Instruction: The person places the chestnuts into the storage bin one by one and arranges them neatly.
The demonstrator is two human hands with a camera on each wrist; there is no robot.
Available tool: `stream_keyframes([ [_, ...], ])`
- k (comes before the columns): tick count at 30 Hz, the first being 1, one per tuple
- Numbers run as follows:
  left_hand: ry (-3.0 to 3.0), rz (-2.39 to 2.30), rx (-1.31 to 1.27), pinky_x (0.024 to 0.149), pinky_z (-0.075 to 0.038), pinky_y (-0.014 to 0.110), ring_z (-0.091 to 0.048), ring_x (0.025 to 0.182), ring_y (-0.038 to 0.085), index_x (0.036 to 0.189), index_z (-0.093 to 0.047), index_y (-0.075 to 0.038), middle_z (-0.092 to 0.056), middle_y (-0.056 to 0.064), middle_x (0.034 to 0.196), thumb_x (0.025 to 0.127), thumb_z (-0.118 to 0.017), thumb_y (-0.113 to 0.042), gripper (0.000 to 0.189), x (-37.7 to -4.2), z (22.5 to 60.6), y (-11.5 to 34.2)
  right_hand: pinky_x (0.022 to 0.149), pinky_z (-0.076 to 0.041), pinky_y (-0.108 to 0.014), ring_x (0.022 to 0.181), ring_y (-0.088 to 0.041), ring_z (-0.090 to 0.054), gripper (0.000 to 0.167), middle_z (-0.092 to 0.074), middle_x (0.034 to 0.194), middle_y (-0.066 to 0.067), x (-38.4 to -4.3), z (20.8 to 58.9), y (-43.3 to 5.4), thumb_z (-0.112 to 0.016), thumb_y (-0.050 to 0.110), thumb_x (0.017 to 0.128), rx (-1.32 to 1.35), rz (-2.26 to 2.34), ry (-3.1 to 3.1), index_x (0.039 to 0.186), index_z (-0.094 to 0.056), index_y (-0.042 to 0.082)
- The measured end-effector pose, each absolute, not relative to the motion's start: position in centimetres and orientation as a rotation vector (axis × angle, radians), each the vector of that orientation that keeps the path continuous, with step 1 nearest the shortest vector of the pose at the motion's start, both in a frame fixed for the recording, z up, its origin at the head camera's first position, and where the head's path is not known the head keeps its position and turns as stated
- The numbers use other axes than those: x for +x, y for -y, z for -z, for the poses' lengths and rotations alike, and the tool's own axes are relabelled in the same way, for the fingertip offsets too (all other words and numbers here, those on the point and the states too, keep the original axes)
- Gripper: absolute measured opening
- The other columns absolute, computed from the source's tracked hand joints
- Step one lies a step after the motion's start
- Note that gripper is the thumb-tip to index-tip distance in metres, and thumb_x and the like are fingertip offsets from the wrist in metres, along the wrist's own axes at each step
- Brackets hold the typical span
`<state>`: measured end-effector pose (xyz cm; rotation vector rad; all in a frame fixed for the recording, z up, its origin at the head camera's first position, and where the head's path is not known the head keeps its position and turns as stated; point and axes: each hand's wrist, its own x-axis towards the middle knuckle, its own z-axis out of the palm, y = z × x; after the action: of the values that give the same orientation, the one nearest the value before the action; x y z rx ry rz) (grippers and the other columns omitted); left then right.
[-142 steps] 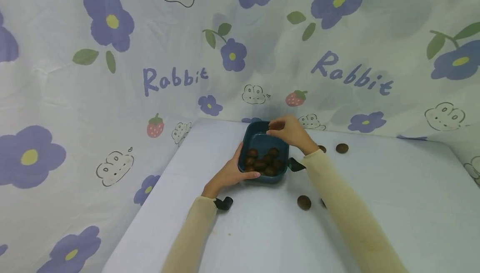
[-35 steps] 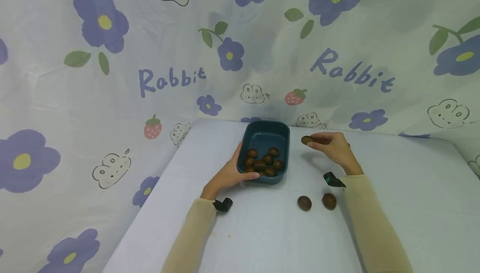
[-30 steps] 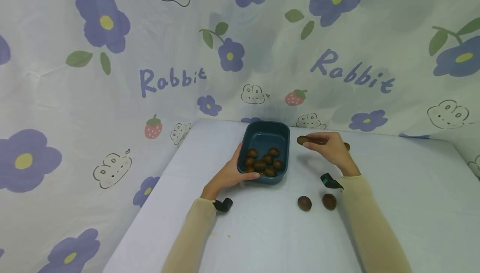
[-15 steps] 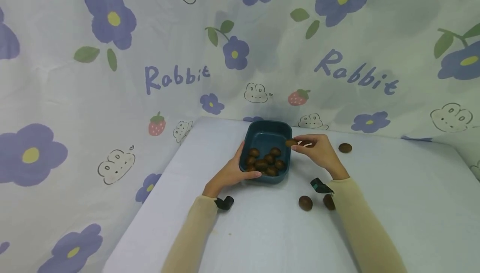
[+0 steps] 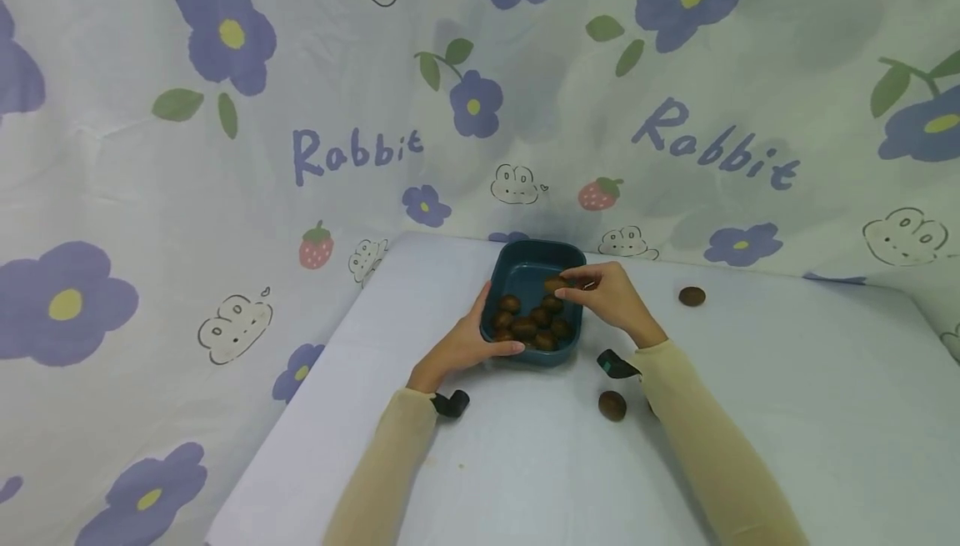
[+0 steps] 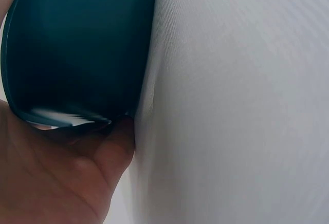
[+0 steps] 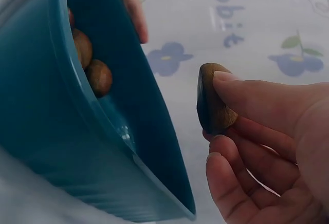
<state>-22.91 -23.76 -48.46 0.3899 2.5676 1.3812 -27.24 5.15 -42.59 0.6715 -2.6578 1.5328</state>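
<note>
A deep blue rectangular container (image 5: 533,255) stands on the white table, with several brown chestnuts (image 5: 524,328) gathered at its near end. My left hand (image 5: 459,348) grips its near left corner, thumb over the near rim and fingers along the side. In the left wrist view that hand (image 6: 56,178) is against the container's wall (image 6: 82,54). Over the container's right side, my right hand (image 5: 611,294) pinches one chestnut (image 5: 556,284) between thumb and fingertips. The right wrist view shows this chestnut (image 7: 218,100) close up, beside the container's rim (image 7: 85,90).
One chestnut (image 5: 692,296) lies at the back right of the table (image 5: 525,463). Another chestnut (image 5: 612,406) lies nearer the front, and one beside it is mostly hidden by the right sleeve (image 5: 705,429). A printed cloth (image 5: 450,46) hangs behind and at the left.
My right hand let go over the container, picked up a chestnut from the table at the right and carried it left over the container. My left hand has kept its grip.
</note>
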Motion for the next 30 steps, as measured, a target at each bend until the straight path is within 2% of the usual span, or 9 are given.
stream_keyframes([
  [4, -2.571, -1.362, 0.373, 0.124, -0.029, 0.063, -0.033, 0.156, 0.033, 0.165, 0.007, -0.043, -0.025, 0.003, 0.173, 0.073, -0.084, -0.068, 0.131, -22.9, 48.4, 23.8, 0.084, -0.06, -0.039, 0.097, -0.027, -0.072, 0.037, -0.076, 0.118, -0.017, -27.8, 42.6, -4.3, -0.081, 0.027, 0.091, 0.687, -1.471, 2.698, 0.121, -0.077, 0.005],
  [9, -2.574, -1.343, 0.362, 0.123, -0.03, 0.065, -0.033, 0.156, 0.035, 0.164, 0.009, -0.044, -0.023, 0.004, 0.173, 0.073, -0.083, -0.07, 0.132, -22.8, 48.4, 23.8, 0.077, -0.058, -0.032, 0.092, -0.022, -0.07, 0.038, -0.077, 0.116, -0.014, -28.5, 43.2, -3.2, -0.083, 0.028, 0.089, 0.683, -1.444, 2.73, 0.119, -0.078, 0.006],
  [14, -2.575, -1.341, 0.36, 0.122, -0.03, 0.066, -0.033, 0.156, 0.035, 0.164, 0.009, -0.042, -0.022, 0.005, 0.174, 0.073, -0.083, -0.07, 0.132, -22.7, 48.5, 23.8, 0.061, -0.05, -0.025, 0.071, -0.016, -0.061, 0.035, -0.076, 0.092, -0.013, -29.0, 43.9, -2.3, -0.084, 0.026, 0.088, 0.716, -1.387, 2.749, 0.115, -0.079, 0.004],
  [17, -2.575, -1.332, 0.35, 0.122, -0.031, 0.066, -0.032, 0.156, 0.037, 0.166, 0.009, -0.038, -0.021, 0.006, 0.174, 0.073, -0.082, -0.071, 0.134, -22.7, 48.5, 23.8, 0.057, -0.047, -0.024, 0.065, -0.016, -0.057, 0.034, -0.074, 0.083, -0.012, -29.3, 44.2, -1.9, -0.085, 0.024, 0.087, 0.748, -1.343, 2.755, 0.113, -0.08, 0.002],
  [21, -2.573, -1.329, 0.339, 0.122, -0.031, 0.066, -0.032, 0.156, 0.038, 0.167, 0.008, -0.034, -0.023, 0.009, 0.173, 0.072, -0.082, -0.072, 0.136, -22.7, 48.3, 23.7, 0.06, -0.051, -0.023, 0.069, -0.015, -0.062, 0.033, -0.078, 0.091, -0.012, -29.5, 44.4, -1.5, -0.085, 0.022, 0.087, 0.773, -1.341, 2.776, 0.112, -0.08, 0.001],
  [26, -2.574, -1.321, 0.323, 0.123, -0.03, 0.065, -0.031, 0.156, 0.038, 0.166, 0.009, -0.036, -0.024, 0.009, 0.173, 0.072, -0.083, -0.072, 0.137, -22.7, 48.2, 23.7, 0.067, -0.057, -0.023, 0.075, -0.013, -0.068, 0.03, -0.08, 0.106, -0.014, -29.5, 44.6, -1.1, -0.084, 0.019, 0.087, 0.772, -1.314, 2.829, 0.111, -0.08, 0.001],
  [30, -2.571, -1.331, 0.322, 0.123, -0.03, 0.065, -0.03, 0.157, 0.038, 0.167, 0.008, -0.034, -0.02, 0.008, 0.174, 0.072, -0.083, -0.071, 0.137, -22.6, 48.2, 23.8, 0.075, -0.062, -0.032, 0.083, -0.018, -0.073, 0.029, -0.079, 0.111, -0.017, -29.5, 44.5, -0.8, -0.084, 0.016, 0.087, 0.787, -1.259, 2.855, 0.11, -0.079, -0.001],
])
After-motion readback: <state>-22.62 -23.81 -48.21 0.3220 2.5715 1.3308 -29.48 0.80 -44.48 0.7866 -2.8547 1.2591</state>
